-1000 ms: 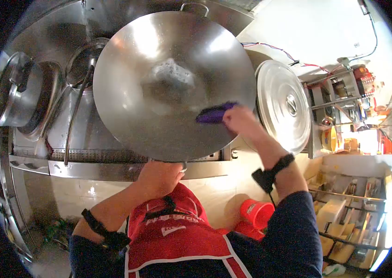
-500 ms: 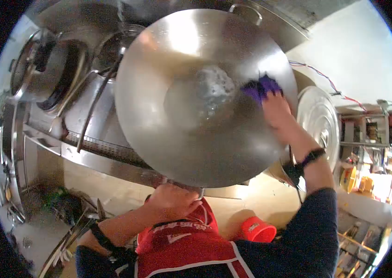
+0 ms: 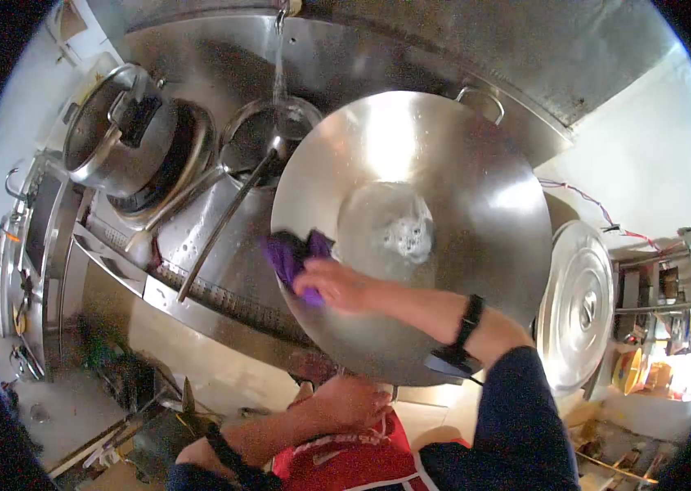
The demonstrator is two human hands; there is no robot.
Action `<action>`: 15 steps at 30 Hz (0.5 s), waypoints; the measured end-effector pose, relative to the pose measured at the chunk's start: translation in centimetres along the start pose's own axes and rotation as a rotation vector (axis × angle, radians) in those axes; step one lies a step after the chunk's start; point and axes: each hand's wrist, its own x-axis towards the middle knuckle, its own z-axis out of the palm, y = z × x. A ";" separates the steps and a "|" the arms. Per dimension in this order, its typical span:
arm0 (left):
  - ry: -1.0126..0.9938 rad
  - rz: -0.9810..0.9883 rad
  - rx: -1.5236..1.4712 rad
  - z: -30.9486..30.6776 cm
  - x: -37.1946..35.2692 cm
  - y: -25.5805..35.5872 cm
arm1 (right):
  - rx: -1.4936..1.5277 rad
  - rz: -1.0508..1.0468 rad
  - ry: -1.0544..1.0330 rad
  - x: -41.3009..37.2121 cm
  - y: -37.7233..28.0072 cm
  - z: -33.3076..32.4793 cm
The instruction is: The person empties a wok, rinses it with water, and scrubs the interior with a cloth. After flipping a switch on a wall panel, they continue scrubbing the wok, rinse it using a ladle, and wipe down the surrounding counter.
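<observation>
1. Red apron (image 3: 345, 462), white-edged, worn by the person; nearest item, bottom of view.
2. Left hand (image 3: 349, 401), just above the apron. Fingers curled shut at the near rim of the wok, gripping it there; the handle itself is hidden under the hand.
3. Right hand (image 3: 333, 286), dark blue sleeve, black wrist strap. The arm reaches across the wok from the right. Fingers close together and bent over the cloth, pressing it to the metal.
4. Crumpled purple cloth (image 3: 290, 252), under the right fingertips, on the inner wall of the wok at its left edge.
5. Large round stainless-steel wok (image 3: 460, 188), centre of view, on the steel range. A shallow pool with white foam (image 3: 407, 237) lies in its bottom. Far loop handle at the upper right rim.
6. Long steel ladle handle (image 3: 219, 225), slanting, left of the wok.
7. Small round steel pot (image 3: 251, 139), beyond the ladle handle, with a thin stream of water falling into it.
8. Lidded steel stockpot (image 3: 112, 135), far left.
9. Large flat round steel lid (image 3: 578, 303), right of the wok.
</observation>
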 end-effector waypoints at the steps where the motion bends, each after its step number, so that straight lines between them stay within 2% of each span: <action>1: -0.061 0.009 -0.109 -0.2 0.0 -0.2 | -0.056 -0.034 0.189 3.4 2.0 -1.0; 4: -0.007 -0.013 -0.119 -0.7 0.0 0.0 | -0.180 -0.110 0.747 10.6 8.6 -7.5; 5: -0.031 -0.045 -0.232 -1.7 -0.1 0.1 | -0.179 0.115 0.779 11.3 9.3 -10.8; 6: -0.026 -0.044 -0.222 -2.1 0.1 -0.2 | -0.174 0.341 0.806 11.4 9.9 -14.3; 7: -0.133 -0.063 -0.264 -2.3 0.3 -0.4 | -0.263 0.226 0.981 11.6 13.9 -16.7; 8: -0.251 -0.078 -0.319 -1.8 0.1 -0.2 | -0.347 0.122 1.147 10.4 17.7 -18.4; 9: -0.031 0.020 -0.269 1.7 -0.1 -0.8 | -0.203 0.326 1.106 7.6 18.8 -20.9; 10: -0.035 0.023 -0.272 1.4 0.1 -0.7 | -0.325 0.511 1.183 5.0 18.6 -23.2; 11: -0.003 0.030 -0.205 1.1 0.2 -0.4 | -0.399 0.570 1.266 1.8 18.2 -25.0; 12: 0.030 0.038 -0.138 0.8 0.3 -0.2 | -0.350 0.746 1.389 -1.2 16.7 -26.1; 13: 0.026 0.041 -0.141 0.1 0.5 -0.3 | -0.518 0.670 1.471 -5.3 22.1 -26.5; 14: -0.128 0.042 -0.144 -1.0 0.8 -0.7 | -0.463 0.953 1.473 -7.9 19.6 -26.9; 15: -0.282 0.044 -0.146 -1.7 0.9 -1.0 | -0.522 0.978 1.548 -11.0 19.3 -26.3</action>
